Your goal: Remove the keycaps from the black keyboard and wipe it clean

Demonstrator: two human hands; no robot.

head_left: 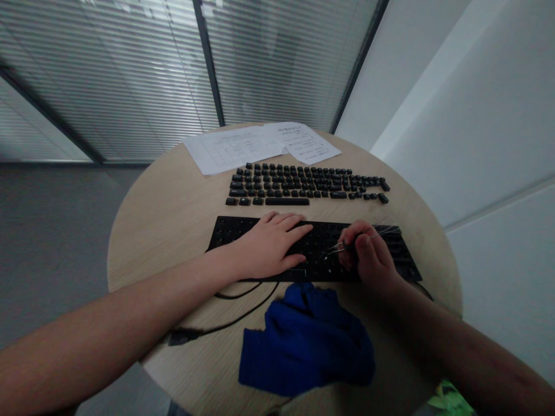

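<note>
A black keyboard (318,234) lies flat on the round table, with bare switch sockets showing over its left and middle parts. Across it rests my left hand (273,245), palm down with the fingers spread. My right hand (370,251) is closed around a wire keycap puller (335,248). The puller's thin wire loops point left and down to the keyboard, just right of my left thumb. Whether a key sits between the loops is too small to tell. Beyond the keyboard, loose black keycaps (299,186) are laid out in rows, with a long space bar (287,201) at the front.
A crumpled blue cloth (307,346) lies in front of the keyboard. To its left a black cable (243,325) curves to a dark plug (182,336). Two printed sheets (238,149) lie at the far side of the wooden table (160,231). White wall panels stand close on the right.
</note>
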